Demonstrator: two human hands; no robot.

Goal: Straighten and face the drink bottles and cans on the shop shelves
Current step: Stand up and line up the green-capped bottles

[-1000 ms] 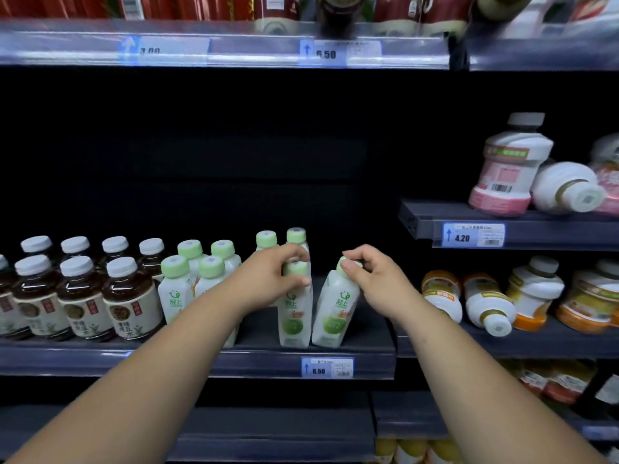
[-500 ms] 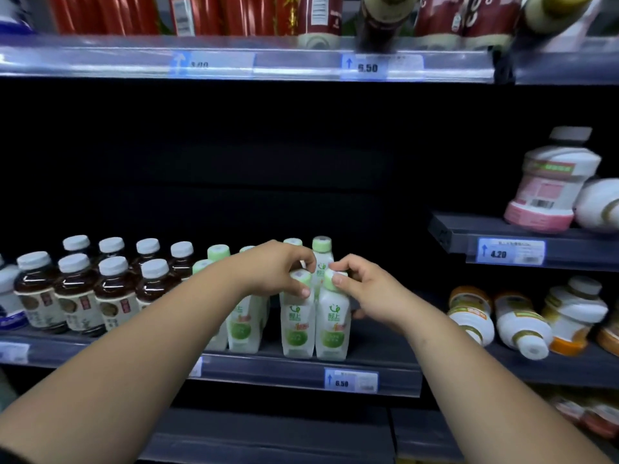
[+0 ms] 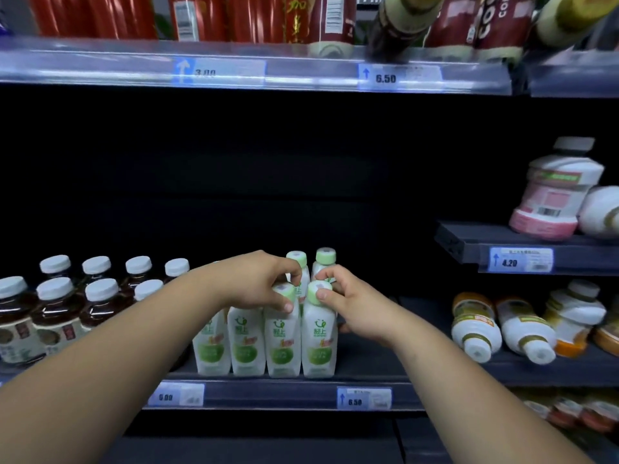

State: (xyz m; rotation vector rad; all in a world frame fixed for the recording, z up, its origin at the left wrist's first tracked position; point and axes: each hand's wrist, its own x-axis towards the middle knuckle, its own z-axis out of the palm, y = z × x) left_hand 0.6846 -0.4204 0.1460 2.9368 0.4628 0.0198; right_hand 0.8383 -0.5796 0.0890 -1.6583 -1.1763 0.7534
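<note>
Head: left hand (image 3: pixel 256 281), right hand (image 3: pixel 355 308) fingers pinch caps (image 3: pixel 315 289) of two upright bottles (image 3: pixel 317 346), labels facing front.

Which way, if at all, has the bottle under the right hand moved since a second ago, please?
Yes, leftward: the bottle, held by the right hand, stood above the 6.50 price tag and now stands left of it.

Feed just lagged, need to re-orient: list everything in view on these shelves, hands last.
green-capped bottles: at least six, white, upright, middle shelf centre
tea bottles: eight caps showing, dark brown, middle shelf left
pink-labelled bottle: one, white and pink, upright, upper right shelf
orange-labelled bottles: about four, white, two lying down, lower right shelf
red drinks: several, red, top shelf
price tags: five showing, blue-white, shelf edges
left hand: pinches a front green cap
right hand: pinches the neighbouring cap
</note>
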